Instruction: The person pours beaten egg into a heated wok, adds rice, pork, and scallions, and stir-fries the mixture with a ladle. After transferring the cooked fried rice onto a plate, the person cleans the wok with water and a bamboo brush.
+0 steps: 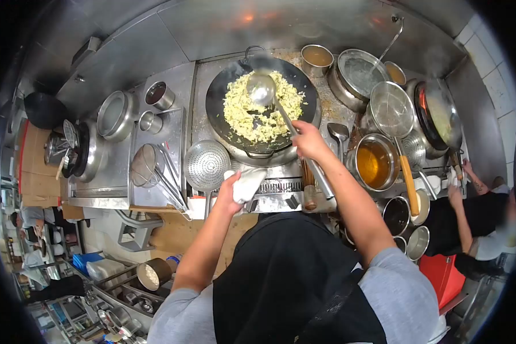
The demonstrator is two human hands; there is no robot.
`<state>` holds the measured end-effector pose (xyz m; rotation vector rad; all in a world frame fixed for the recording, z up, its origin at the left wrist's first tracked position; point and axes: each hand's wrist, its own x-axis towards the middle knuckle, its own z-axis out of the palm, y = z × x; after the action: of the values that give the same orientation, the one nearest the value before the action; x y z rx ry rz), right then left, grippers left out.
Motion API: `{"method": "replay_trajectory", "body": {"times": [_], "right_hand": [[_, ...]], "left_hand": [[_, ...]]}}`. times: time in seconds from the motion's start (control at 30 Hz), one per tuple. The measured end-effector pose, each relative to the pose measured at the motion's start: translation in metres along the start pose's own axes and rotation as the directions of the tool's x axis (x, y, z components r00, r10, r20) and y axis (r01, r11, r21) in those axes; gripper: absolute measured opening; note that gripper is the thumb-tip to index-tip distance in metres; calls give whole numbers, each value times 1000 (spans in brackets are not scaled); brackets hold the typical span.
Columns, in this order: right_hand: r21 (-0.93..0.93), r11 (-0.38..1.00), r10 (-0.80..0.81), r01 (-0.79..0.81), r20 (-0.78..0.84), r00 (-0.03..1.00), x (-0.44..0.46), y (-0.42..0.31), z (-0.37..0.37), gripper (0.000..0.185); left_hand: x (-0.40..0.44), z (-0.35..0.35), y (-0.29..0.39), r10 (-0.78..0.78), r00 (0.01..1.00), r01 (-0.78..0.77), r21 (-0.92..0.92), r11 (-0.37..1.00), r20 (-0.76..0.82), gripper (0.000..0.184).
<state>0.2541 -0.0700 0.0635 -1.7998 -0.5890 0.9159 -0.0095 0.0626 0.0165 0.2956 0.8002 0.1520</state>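
Observation:
A black wok on the stove holds chopped pale yellow-green food, with steam over it. My right hand is closed round the handle of a metal ladle, whose round bowl is over the food in the wok. Below the wok's near left side, my left hand grips a folded white cloth near the counter's front edge. A perforated skimmer lies just left of that cloth.
Right of the wok are a pot of amber liquid, a wire strainer and a large pot. Tongs and a small strainer lie left. Another person works at far right beside a second wok.

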Motion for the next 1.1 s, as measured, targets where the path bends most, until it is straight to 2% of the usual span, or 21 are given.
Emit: {"method": "replay_trajectory", "body": {"times": [0.03, 0.1, 0.13, 0.17, 0.2, 0.27, 0.3, 0.37, 0.4, 0.43, 0.47, 0.5, 0.53, 0.57, 0.63, 0.7, 0.8, 0.83, 0.9, 0.97, 1.1], "right_hand": [[19, 1000, 0, 0, -3, 1000, 2, 7, 4, 58], [-386, 746, -634, 543, -164, 756, 12, 18, 10, 59], [197, 970, -146, 144, -2, 989, -18, -18, 0, 59], [199, 970, -146, 141, 10, 989, -23, -28, -7, 59], [441, 898, -54, -15, 144, 988, -29, -29, -16, 59], [712, 623, 43, -323, 382, 923, -14, -1, -29, 60], [716, 623, 35, -316, 378, 925, 3, 19, -22, 60], [561, 778, 223, -284, 176, 959, 22, 30, -12, 53], [149, 980, 131, -131, 7, 991, 25, 24, -1, 51], [160, 978, 134, -135, 16, 991, 27, 31, 9, 51], [-114, 959, -275, 260, -148, 950, 29, 43, 21, 51], [-430, 715, -667, 552, -182, 722, 36, 50, 25, 50], [60, 997, -59, 57, 32, 998, -1, 2, 13, 52], [62, 996, -62, 60, 30, 998, -4, 1, 10, 52], [610, 728, 107, -314, 351, 930, -10, 5, 3, 54], [656, 665, 149, -358, 353, 924, 10, 32, 10, 56], [181, 981, 69, -65, -18, 997, 12, 26, 20, 62], [183, 981, 66, -62, -20, 998, 9, 28, 19, 62], [-199, 954, -269, 222, -251, 930, 3, 30, 8, 67], [-286, 931, -308, 228, -278, 910, -5, 7, 5, 72], [-690, 716, -244, 107, -104, 964, 30, -8, 17, 77]], "left_hand": [[-17, -12, -1, 41, 996, -38, 35, 999, -85, 45], [-42, -42, -3, 40, 994, -45, -47, 998, -103, 46], [-49, -59, -2, 48, 994, -53, -46, 998, -99, 46], [-60, -79, -3, 64, 997, -68, -86, 994, -51, 45], [-73, -94, -9, 80, 997, -80, -128, 989, -12, 45], [-93, -104, -16, 109, 989, -123, -143, 982, -103, 44], [-96, -104, -16, 135, 977, -160, -149, 976, -168, 43], [-91, -109, -17, 124, 983, -150, -216, 965, -132, 47], [-89, -105, -19, 149, 965, -195, -211, 958, -213, 47], [-95, -104, -21, 169, 937, -236, -196, 952, -307, 47], [-103, -100, -23, 167, 932, -234, -184, 955, -321, 47], [-102, -92, -23, 210, 918, -277, -163, 947, -337, 48], [-100, -84, -23, 252, 902, -319, -147, 936, -350, 48], [-97, -79, -22, 255, 902, -320, -143, 937, -348, 48], [-94, -71, -22, 254, 907, -323, -171, 931, -336, 49], [-89, -50, -18, 201, 933, -253, -146, 956, -298, 49], [-60, -23, -10, 151, 954, -173, -64, 983, -260, 47], [-48, -18, -6, 146, 955, -153, -7, 988, -259, 44], [-16, -19, 2, 124, 983, -125, -4, 992, -135, 44], [18, -10, 11, 88, 991, -66, 206, 976, -101, 41], [92, 21, 25, 69, 988, -34, 240, 970, -137, 33]]}}
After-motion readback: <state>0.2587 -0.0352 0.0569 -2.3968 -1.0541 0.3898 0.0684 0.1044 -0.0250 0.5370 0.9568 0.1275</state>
